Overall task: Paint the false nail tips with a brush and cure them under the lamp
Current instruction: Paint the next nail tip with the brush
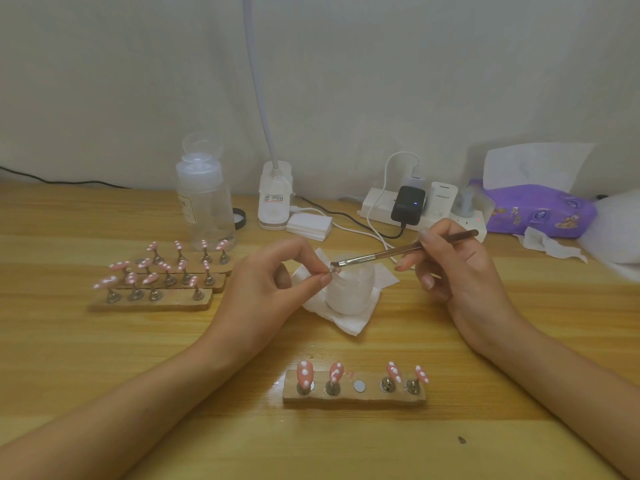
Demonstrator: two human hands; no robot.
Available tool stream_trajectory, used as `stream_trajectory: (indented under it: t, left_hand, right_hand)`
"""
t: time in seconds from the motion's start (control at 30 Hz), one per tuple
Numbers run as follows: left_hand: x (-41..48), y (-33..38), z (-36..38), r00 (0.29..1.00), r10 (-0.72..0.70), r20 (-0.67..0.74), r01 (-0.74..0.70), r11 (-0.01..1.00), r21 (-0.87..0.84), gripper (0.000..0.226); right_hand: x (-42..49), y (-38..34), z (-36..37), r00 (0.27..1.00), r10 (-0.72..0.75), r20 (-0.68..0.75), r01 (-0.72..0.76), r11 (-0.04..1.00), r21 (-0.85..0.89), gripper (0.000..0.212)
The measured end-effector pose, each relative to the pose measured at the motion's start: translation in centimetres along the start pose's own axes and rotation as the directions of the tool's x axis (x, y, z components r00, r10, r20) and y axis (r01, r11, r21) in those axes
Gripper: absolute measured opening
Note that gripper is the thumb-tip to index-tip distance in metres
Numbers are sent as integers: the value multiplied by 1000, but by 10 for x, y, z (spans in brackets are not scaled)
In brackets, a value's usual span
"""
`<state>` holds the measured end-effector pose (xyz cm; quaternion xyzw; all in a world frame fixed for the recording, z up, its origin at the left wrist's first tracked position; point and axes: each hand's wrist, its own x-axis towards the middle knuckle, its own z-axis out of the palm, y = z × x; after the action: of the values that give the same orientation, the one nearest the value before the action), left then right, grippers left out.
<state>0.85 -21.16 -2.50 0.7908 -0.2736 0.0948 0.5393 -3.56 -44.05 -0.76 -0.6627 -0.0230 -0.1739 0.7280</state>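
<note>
By the desk's (pixel 104 358) left edge, many pink nail tips (pixel 156 275) look painted. The left hand (pixel 273 282) pinches one tip (pixel 333 270) over the jar (pixel 351 292); the right hand (pixel 460 268) grips the brush (pixel 398 252) touching it. The front stand (pixel 353 396) has an empty spot; curing seems left.

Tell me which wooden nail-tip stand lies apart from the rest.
The wooden stand nearest the camera, bearing four pink dotted tips; the other three huddle together at left.

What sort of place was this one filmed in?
Most likely a home desk set up for nail art, not a salon: a wooden table, rows of pink false nail tips on stands, a desk lamp, and a household power strip crowded with chargers beside a tissue pack.
</note>
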Motion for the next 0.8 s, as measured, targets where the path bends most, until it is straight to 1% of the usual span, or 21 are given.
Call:
stream_trajectory:
  t: [0.13, 0.27, 0.4, 0.53, 0.7, 0.8]
  left_hand:
    - [0, 1, 0, 1000, -2, 6, 2, 1000, -3, 10]
    - [0, 0, 0, 1000, -11, 12, 11, 1000, -11, 10]
    - [0, 0, 0, 1000, -13, 13, 13, 1000, -16, 11]
    - [0, 0, 0, 1000, -24, 17, 24, 1000, -19, 10]
    - [0, 1, 0, 999, -38, 18, 39, 998, -40, 11]
    - [0, 1, 0, 999, -40, 26, 42, 998, -47, 10]
  right_hand:
    - [1, 1, -2, 999, 4, -49, -4, 1000, 2, 19]
    - [0, 0, 0, 1000, -15, -6, 14, 1000, -13, 22]
    - [1, 1, -1, 999, 2, -47, -3, 1000, -25, 20]
    - [-1, -1, 0, 1000, -19, -4, 19, 1000, -5, 23]
    - [0, 0, -1, 999, 6, -51, -7, 1000, -26, 19]
    - [-1, -1, 0, 999, -22, -24, 22, 1000, -7, 20]
